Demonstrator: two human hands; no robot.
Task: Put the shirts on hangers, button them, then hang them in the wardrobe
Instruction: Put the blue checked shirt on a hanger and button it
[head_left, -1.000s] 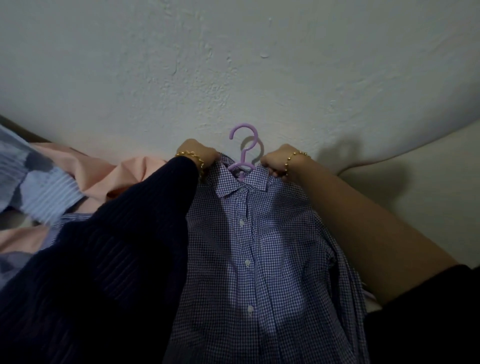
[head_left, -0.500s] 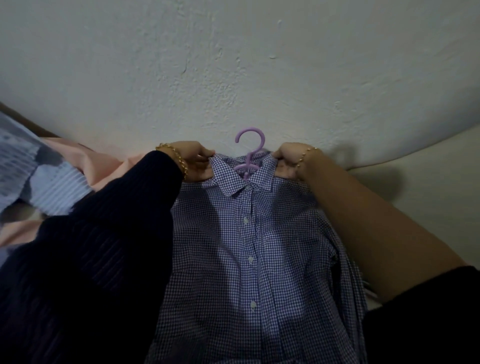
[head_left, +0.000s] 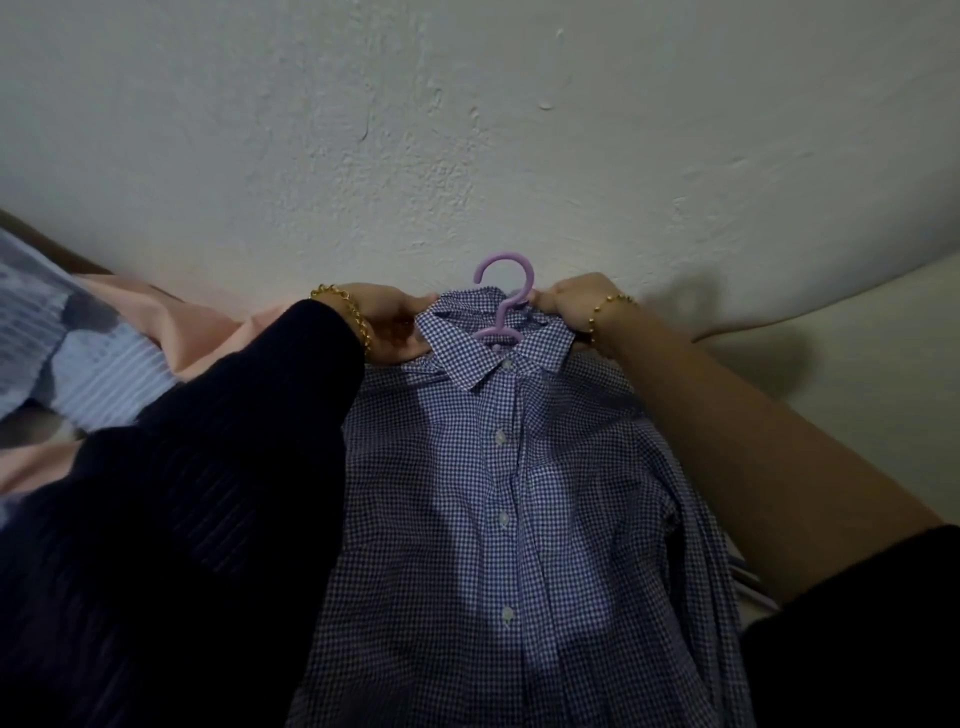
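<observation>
A blue-and-white checked shirt (head_left: 498, 499) lies front up in the middle of the view, its button placket closed down the centre. A lilac plastic hanger (head_left: 503, 306) sits inside the collar, with its hook sticking out above. My left hand (head_left: 392, 325) grips the left side of the collar. My right hand (head_left: 566, 309) grips the right side of the collar beside the hanger's neck. Both wrists wear gold bead bracelets. My dark left sleeve covers the shirt's left side.
A pale textured wall (head_left: 467, 130) fills the upper view close behind the hanger. A peach shirt (head_left: 171, 332) and a light blue striped shirt (head_left: 98, 374) lie piled at the left. A cream surface (head_left: 857, 374) stretches to the right.
The shirt and hanger have shifted slightly up and right. My hands have spread a little wider along the collar, which now lies flatter.
</observation>
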